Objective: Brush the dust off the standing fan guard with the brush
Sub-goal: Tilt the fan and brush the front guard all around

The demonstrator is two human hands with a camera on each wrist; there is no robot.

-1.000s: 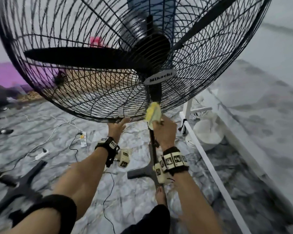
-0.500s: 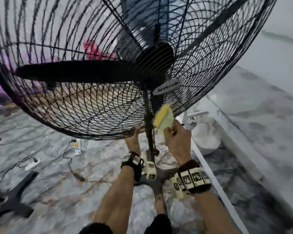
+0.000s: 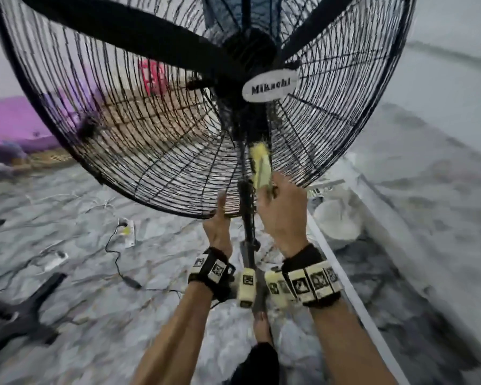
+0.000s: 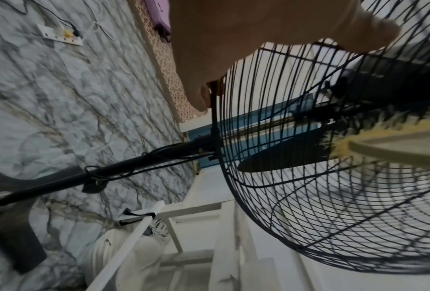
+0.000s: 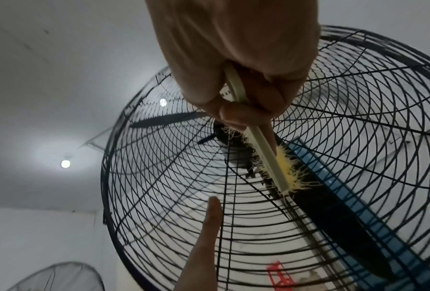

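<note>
The black wire fan guard (image 3: 156, 151) fills the upper head view, with a white badge (image 3: 270, 88) at its hub. My right hand (image 3: 282, 215) grips the pale handle (image 5: 236, 86) of a yellow-bristled brush (image 3: 260, 162). Its bristles (image 5: 286, 167) press on the wires just below the hub, in front of the pole (image 3: 247, 226). My left hand (image 3: 218, 220) holds the guard's bottom rim (image 4: 212, 118) just left of the pole, thumb (image 4: 204, 96) at the rim and fingers laid over the wires.
The fan's cross base (image 4: 12, 226) stands on the marble-patterned floor (image 3: 67, 315). A power strip (image 3: 128, 232) and loose cables lie to the left, beside another black cross base (image 3: 20, 318). A white frame (image 3: 345, 290) and a white bucket (image 3: 336, 220) stand on the right.
My left hand has slid right along the bottom rim to just beside the pole. The brush has turned edge-on against the wires under the hub. The guard now looms closer.
</note>
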